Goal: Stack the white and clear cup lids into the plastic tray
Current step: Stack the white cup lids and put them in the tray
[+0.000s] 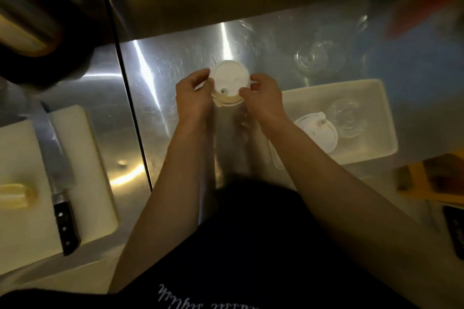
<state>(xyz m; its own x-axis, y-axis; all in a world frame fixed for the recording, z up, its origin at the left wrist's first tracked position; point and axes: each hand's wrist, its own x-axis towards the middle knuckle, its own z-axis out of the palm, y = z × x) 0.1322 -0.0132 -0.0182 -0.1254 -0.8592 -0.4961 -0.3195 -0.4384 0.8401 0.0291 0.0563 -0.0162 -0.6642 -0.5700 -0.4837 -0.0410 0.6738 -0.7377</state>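
Observation:
A small stack of white cup lids is held above the steel counter at the centre, gripped from both sides. My left hand pinches its left rim and my right hand pinches its right rim. To the right lies the white plastic tray, partly hidden by my right forearm. Inside the tray rest a white lid stack and, beside it on the right, a clear domed lid. More clear lids sit on the counter behind the tray, blurred.
A white cutting board lies at the left with a large black-handled knife on it. A black cable crosses the counter. A steel vessel stands at the top left. Yellow items lie at the right edge.

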